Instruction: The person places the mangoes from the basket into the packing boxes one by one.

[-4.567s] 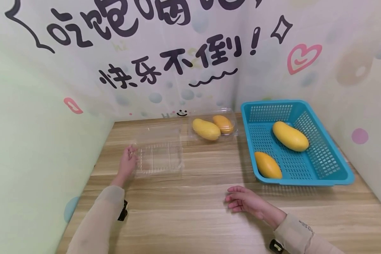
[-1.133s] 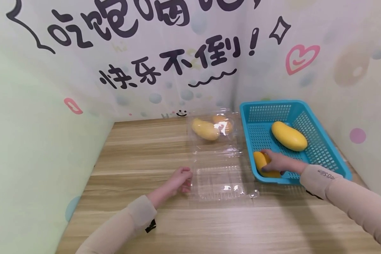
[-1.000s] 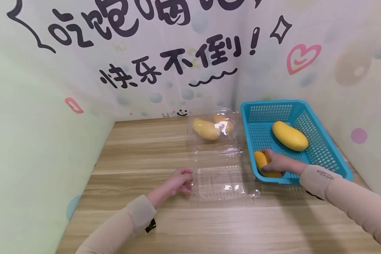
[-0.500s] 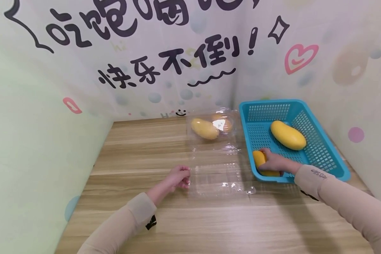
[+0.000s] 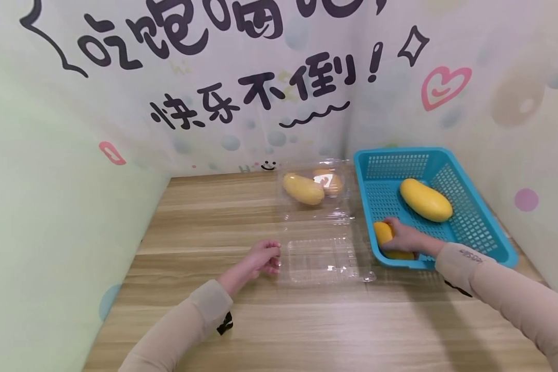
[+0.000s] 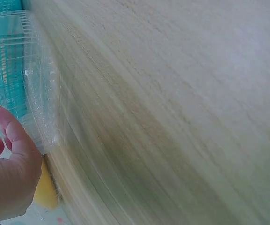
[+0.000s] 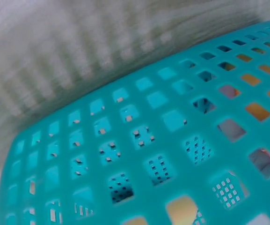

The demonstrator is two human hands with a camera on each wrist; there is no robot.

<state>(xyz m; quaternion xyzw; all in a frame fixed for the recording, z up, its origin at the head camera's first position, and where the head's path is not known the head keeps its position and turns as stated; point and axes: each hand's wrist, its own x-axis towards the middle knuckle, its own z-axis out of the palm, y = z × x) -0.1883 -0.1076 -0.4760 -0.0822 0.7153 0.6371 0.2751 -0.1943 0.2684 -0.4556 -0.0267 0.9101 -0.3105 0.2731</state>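
At the middle of the table, my left hand (image 5: 262, 256) pinches the left rim of an open, clear plastic clamshell box (image 5: 321, 262). The left wrist view shows the thumb and fingers of the left hand (image 6: 10, 173) at the edge of the clear box (image 6: 41, 89). My right hand (image 5: 405, 238) reaches into the blue basket (image 5: 371, 227) and grips an orange-yellow mango (image 5: 383, 232) in its near left corner. In the right wrist view, the wall of the basket (image 7: 160, 112) hides most of this hand and the mango.
A yellow mango (image 5: 426, 200) lies farther back in the basket. Behind the open box, a second clear box holds a yellow mango (image 5: 304, 189) and an orange one (image 5: 328, 182); clear plastic overlaps them. A printed backdrop (image 5: 242, 144) stands along the table's (image 5: 204, 206) back edge.
My left hand has brought the open box from the left to the middle, beside the basket. My right hand has moved from the table into the basket and taken hold of the mango.
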